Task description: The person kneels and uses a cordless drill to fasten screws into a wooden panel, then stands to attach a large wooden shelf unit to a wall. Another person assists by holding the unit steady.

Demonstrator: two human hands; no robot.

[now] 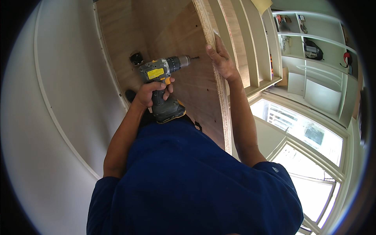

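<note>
My left hand (150, 93) is wrapped round the grip of a grey and black cordless drill (154, 73) with a yellow label and an orange trigger. Its battery base sits just in front of my blue shirt. The drill's chuck faces right, and a dark drill bit (194, 58) points toward the brown face of a wooden board (196, 92). Whether the bit touches the wood, I cannot tell. Farther right, my right hand (223, 60) clasps the board's pale, rough edge, thumb on the near side. The other fingers are partly hidden behind it.
A grey-white wall panel (74, 90) rises close on my left. A small black object (136, 58) lies beyond the drill. Cream slatted framing (250, 43) stands past the board, with shelves (313, 47) holding assorted items and a bright window (309, 129) at right.
</note>
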